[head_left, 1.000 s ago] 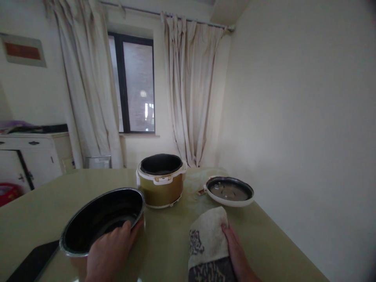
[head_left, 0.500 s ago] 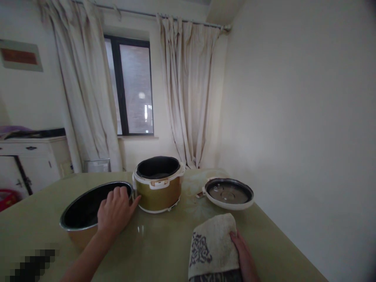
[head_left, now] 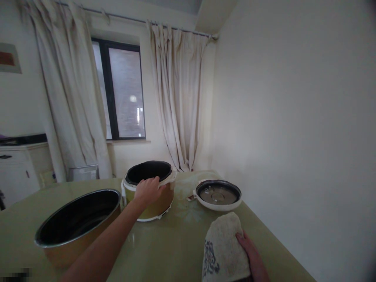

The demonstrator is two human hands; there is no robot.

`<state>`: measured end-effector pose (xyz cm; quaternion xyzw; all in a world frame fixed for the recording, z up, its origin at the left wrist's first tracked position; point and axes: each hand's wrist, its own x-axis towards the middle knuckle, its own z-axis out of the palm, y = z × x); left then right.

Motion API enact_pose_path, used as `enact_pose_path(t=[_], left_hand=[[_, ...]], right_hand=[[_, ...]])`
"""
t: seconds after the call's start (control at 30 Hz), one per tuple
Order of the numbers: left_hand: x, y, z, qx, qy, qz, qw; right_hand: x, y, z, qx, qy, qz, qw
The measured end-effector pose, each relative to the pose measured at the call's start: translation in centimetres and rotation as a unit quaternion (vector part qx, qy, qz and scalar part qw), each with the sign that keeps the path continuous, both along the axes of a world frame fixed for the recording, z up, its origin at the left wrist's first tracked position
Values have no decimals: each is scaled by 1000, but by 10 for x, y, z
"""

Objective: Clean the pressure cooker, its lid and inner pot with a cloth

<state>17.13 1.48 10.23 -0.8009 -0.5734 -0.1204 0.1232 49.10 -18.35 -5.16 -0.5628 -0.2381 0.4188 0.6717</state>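
My left hand [head_left: 148, 190] reaches across to the rice cooker [head_left: 165, 201], its fingers hooked over the front rim. The cooker is gold-green with a white rim and a dark inside, and stands upright on the table. Closer to me on the left sits the loose inner pot [head_left: 63, 247], black within and copper-coloured outside; my forearm passes in front of its right side. A pale cloth with a dark pattern [head_left: 225, 244] is in my right hand [head_left: 252, 252], bunched upright over the table's right part. Only the thumb side of that hand shows.
Beyond the cloth, a round cooker lid [head_left: 219, 206] lies with its underside up near the right edge of the green table [head_left: 170, 246]. A blurred dark object [head_left: 17, 276] is at the bottom left corner. A wall [head_left: 293, 137] runs along the right.
My left hand has let go of the inner pot's rim and moved right and forward onto the cooker's rim. The pot now rests on the table. The cloth stays in my right hand.
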Motion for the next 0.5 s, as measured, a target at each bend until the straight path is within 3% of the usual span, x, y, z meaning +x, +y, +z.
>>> enact_pose_path(t=[0.3,0.5], left_hand=[[-15,-35,-10,1,5,-59,998],[-13,-70,-16,13,-21,-110,994]], right_hand=[[-12,-8,64,43,69,3,997],[-20,25,147,155,11,6,988]])
